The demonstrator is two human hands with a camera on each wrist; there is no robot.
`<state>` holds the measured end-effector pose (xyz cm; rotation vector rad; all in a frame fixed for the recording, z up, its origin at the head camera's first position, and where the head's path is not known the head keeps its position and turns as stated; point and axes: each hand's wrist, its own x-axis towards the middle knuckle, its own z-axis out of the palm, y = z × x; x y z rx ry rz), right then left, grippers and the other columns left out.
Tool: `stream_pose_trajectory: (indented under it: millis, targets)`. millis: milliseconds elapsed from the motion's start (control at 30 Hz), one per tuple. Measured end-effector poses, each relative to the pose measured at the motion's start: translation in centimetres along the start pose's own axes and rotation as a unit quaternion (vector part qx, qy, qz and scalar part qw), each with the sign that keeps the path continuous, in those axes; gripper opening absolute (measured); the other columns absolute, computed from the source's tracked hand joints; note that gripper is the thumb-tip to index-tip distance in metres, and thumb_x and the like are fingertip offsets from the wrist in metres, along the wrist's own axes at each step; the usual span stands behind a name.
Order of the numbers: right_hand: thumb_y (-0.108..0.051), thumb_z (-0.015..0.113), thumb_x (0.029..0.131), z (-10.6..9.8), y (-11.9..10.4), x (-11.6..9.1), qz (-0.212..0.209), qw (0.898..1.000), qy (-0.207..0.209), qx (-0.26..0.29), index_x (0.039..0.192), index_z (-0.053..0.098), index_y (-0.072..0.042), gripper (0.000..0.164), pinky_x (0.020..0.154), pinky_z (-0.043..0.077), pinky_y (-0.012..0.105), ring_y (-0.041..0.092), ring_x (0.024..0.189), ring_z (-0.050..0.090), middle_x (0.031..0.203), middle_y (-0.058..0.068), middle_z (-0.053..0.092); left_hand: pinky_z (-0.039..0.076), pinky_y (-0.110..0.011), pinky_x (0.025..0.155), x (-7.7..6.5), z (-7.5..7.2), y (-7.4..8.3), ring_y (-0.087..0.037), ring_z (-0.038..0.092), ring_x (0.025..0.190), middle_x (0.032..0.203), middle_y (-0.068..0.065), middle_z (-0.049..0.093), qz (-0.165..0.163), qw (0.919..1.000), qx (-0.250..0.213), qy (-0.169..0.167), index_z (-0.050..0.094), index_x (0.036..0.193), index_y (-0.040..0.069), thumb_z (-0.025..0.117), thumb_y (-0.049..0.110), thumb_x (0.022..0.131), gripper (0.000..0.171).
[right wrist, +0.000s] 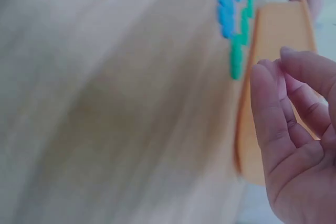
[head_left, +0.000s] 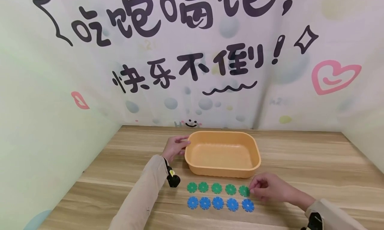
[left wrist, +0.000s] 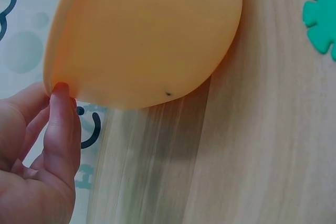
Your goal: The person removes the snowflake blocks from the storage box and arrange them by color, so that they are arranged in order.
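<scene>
At its left end, an orange plastic basin [head_left: 222, 172] has its rim pinched by my left hand [head_left: 174, 147]. The left wrist view shows the thumb and fingers of that hand [left wrist: 50, 150] on either side of the basin wall [left wrist: 152, 40]. My right hand [head_left: 271, 189] is beside the rightmost green notched disc [head_left: 244, 191], its fingers loosely bent. Nothing shows between the fingertips of this hand [right wrist: 294, 135] in the right wrist view. Several green notched discs [head_left: 216, 188] form a row, with a row of blue notched discs [head_left: 217, 202] nearer to me.
The basin stands on a wood-grain table [head_left: 300, 153], behind both rows of discs, and nothing lies inside it. A printed white backdrop [head_left: 186, 103] hangs along the table's back edge. Pale walls stand at both sides.
</scene>
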<state>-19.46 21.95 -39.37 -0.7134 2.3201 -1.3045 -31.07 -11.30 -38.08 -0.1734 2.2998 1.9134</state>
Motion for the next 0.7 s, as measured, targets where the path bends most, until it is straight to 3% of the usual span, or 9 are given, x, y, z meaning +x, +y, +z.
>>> stream_pose_trajectory:
  millis: [233,467,633,700]
  targets:
    - [-0.02,0.057,0.087,-2.1,-1.2,-0.4,0.015,0.999,0.041,0.01,0.092,0.058,0.005,0.026,0.056,0.052,0.032,0.013,0.064,0.055,0.076,0.012,0.056,0.05,-0.02,0.054,0.0,-0.4,0.1,-0.026,0.062,0.084,0.097,-0.015,0.061,0.004,1.0,-0.002,-0.007,0.059,0.116,0.009,0.064,0.013,0.081,0.035]
    - [-0.012,0.055,0.088,-3.5,-1.6,-0.8,-0.022,0.996,0.081,0.009,0.092,0.056,0.01,0.022,0.056,0.053,0.032,0.014,0.064,0.057,0.074,0.011,0.056,0.053,-0.03,0.067,-0.3,-1.1,0.0,-0.028,0.06,0.092,0.11,-0.017,0.058,-0.004,0.9995,-0.01,-0.031,0.056,0.119,0.006,0.058,0.015,0.086,0.034]
    - [-0.011,0.057,0.086,-4.8,-1.8,-0.3,-0.031,0.992,0.114,-0.046,0.091,0.058,0.006,0.018,0.057,0.053,0.029,0.013,0.063,0.057,0.074,0.008,0.056,0.049,-0.036,0.078,-0.4,-2.1,0.6,-0.031,0.058,0.097,0.116,-0.022,0.053,-0.002,0.9992,0.002,-0.039,0.046,0.126,0.001,0.05,0.015,0.091,0.038]
    - [-0.012,0.058,0.086,-5.3,-1.8,0.0,-0.033,0.985,0.145,-0.09,0.09,0.06,0.004,0.017,0.057,0.053,0.027,0.013,0.064,0.057,0.075,0.006,0.058,0.047,-0.039,0.083,-0.5,-2.7,0.8,-0.031,0.056,0.099,0.118,-0.023,0.051,0.015,0.9986,0.042,-0.03,0.042,0.129,0.0,0.048,0.016,0.092,0.041]
